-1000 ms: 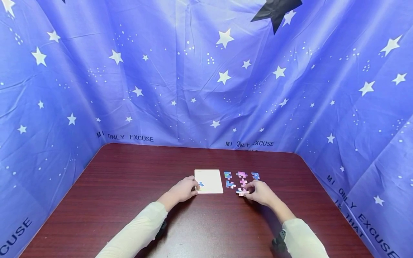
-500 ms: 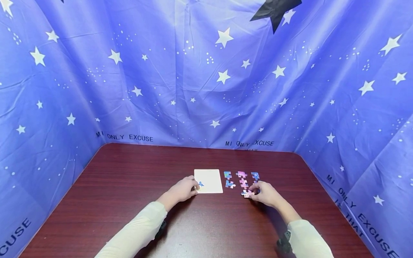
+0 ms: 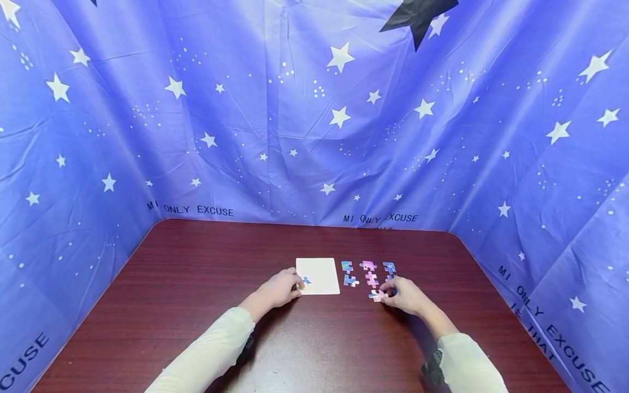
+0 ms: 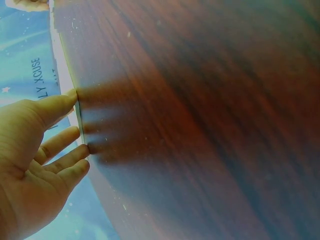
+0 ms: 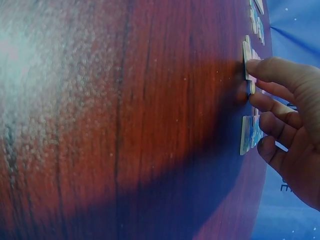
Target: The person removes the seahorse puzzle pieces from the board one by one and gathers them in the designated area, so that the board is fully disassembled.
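In the head view, a square white board (image 3: 320,274) with a small blue print near its lower left lies flat on the table. My left hand (image 3: 280,287) holds the board at its left edge; the left wrist view shows the thumb and fingertips (image 4: 84,149) against that thin edge. To the right, my right hand (image 3: 408,296) pinches a pink-and-blue jigsaw piece (image 3: 376,295) at the near end of the middle column. Its thumb is on the piece (image 5: 246,60) in the right wrist view. Fingers partly cover another piece (image 3: 390,278) behind them.
Several other jigsaw pieces lie in columns right of the board, among them a blue one (image 3: 347,266), a pink one (image 3: 368,266) and a blue one with a star (image 3: 389,267). A dark red wood table (image 3: 236,245) bears everything. Blue star-printed cloth (image 3: 275,136) hangs around it.
My right hand has slid the pinched piece a little right and toward me, below the pink column, and has stayed there over the last half second. My left hand keeps its place.
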Tool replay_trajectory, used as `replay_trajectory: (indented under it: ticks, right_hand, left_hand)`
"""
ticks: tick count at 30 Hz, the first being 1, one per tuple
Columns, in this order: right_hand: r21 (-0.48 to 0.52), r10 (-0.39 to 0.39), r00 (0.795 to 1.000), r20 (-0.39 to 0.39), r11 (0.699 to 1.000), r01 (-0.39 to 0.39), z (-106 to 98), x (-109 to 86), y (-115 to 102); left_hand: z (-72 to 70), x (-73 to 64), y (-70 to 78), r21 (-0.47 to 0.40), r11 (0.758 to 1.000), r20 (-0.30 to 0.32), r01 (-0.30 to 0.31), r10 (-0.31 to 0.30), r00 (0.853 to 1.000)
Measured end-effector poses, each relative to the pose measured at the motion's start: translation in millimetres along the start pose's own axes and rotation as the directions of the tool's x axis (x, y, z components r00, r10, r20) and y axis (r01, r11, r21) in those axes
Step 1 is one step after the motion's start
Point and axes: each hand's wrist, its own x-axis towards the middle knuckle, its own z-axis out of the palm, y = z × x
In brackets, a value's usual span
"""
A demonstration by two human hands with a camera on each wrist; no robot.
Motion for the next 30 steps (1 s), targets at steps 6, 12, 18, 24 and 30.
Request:
replay_trajectory:
  ticks: [6, 12, 18, 24, 30]
  right_hand:
    - [-0.013, 0.006, 1.0, 0.006, 1.0, -0.006, 0.8, 1.2, -1.3]
    - [-0.02, 0.003, 1.0, 0.005, 1.0, -0.002, 3.7, 2.6, 1.0]
    - [-0.015, -0.015, 1.0, -0.001, 1.0, 0.015, 3.4, 2.7, 1.2]
    - [-0.015, -0.006, 1.0, -0.006, 1.0, 0.005, 1.1, 3.0, 0.8]
    - [-0.002, 0.012, 0.999, -0.032, 1.0, -0.012, -2.5, 3.6, -1.9]
  left_hand:
    - [1.0, 0.7, -0.2, -0.004, 1.0, 0.008, 0.015, -0.015, 1.0]
    - [1.1, 0.6, 0.2, -0.008, 1.0, 0.011, 0.021, -0.021, 1.0]
    - [0.3, -0.2, 0.2, -0.014, 1.0, 0.008, 0.013, -0.013, 1.0]
    - [-0.1, -0.8, -0.1, -0.004, 1.0, -0.009, -0.003, 0.003, 1.0]
    - [-0.4, -2.2, -0.4, -0.003, 1.0, -0.002, 0.002, -0.002, 1.0]
